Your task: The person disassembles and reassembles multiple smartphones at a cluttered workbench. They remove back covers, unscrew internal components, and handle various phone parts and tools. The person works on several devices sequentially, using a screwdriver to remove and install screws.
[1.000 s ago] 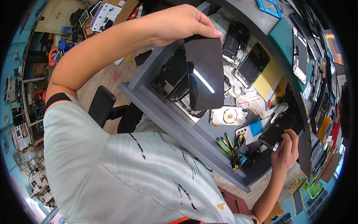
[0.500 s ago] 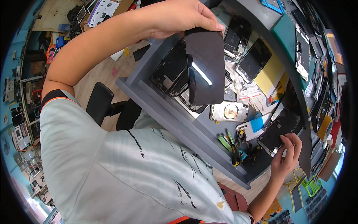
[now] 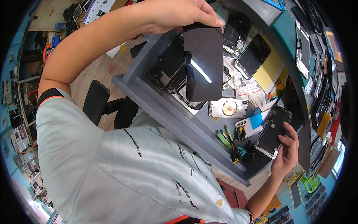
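My left hand point(image 3: 186, 14), at the upper middle, grips a glossy dark phone screen point(image 3: 203, 44) by its top end. The screen hangs over an open grey drawer, and a bright streak of light reflects in it. At the right, the fingers of my right hand point(image 3: 286, 153) close on the edge of a phone display panel point(image 3: 273, 130), its black back and silver lower strip showing. Beside that panel lie a white phone back point(image 3: 248, 127) with a blue patch and several green- and yellow-handled pliers point(image 3: 231, 145).
The grey drawer point(image 3: 149, 108) holds black phone frames point(image 3: 167, 63), a silver phone housing with a round coil point(image 3: 220, 108), a dark-screened phone point(image 3: 253, 56) and plastic bags. Right of it, a green mat point(image 3: 285, 31) carries more phone parts. An office chair point(image 3: 96, 98) stands left.
My right hand has tilted its panel more upright, and its fingers have shifted along the edge. The screen in my left hand has moved slightly up and left in the picture.
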The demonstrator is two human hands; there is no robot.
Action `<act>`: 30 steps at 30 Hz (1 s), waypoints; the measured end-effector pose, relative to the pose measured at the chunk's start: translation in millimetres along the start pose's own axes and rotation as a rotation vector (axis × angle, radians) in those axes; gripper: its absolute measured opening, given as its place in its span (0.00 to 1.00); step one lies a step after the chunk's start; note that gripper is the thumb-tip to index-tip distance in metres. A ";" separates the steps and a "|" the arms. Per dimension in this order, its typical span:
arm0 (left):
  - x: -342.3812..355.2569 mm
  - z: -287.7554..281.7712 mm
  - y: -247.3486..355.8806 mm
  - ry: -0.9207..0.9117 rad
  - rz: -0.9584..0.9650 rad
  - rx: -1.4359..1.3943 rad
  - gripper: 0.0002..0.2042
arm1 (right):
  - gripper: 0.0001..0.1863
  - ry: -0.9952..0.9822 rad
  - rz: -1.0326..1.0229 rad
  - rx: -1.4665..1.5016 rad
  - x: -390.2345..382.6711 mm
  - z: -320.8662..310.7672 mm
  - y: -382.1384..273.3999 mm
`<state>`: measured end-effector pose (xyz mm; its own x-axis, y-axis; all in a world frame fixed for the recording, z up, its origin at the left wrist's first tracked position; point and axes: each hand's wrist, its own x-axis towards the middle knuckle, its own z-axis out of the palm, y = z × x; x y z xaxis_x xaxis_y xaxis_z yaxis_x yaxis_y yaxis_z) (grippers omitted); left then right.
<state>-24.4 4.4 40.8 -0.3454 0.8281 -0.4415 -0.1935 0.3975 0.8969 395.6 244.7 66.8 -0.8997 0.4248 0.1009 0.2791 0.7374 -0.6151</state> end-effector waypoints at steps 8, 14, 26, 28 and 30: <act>3.6 3.6 0.7 0.023 0.009 0.038 0.11 | 0.13 -0.034 0.074 0.154 -2.5 0.7 -1.2; -1.0 12.8 14.4 0.047 0.005 0.081 0.11 | 0.09 -0.080 0.031 0.104 3.1 -3.3 -11.0; 4.0 10.7 12.8 0.007 0.023 0.161 0.12 | 0.07 0.067 0.147 0.075 0.4 13.2 -4.4; -3.2 11.4 18.7 -0.017 0.045 0.158 0.12 | 0.09 0.071 0.129 0.116 0.5 14.5 -1.5; -2.1 15.8 21.1 0.020 0.023 0.206 0.12 | 0.10 0.067 0.131 0.145 0.5 15.4 1.1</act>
<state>-13.3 17.3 60.9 -0.3664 0.8303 -0.4198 0.0055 0.4531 0.8914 390.3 237.6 54.1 -0.8331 0.5496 0.0618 0.3364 0.5923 -0.7321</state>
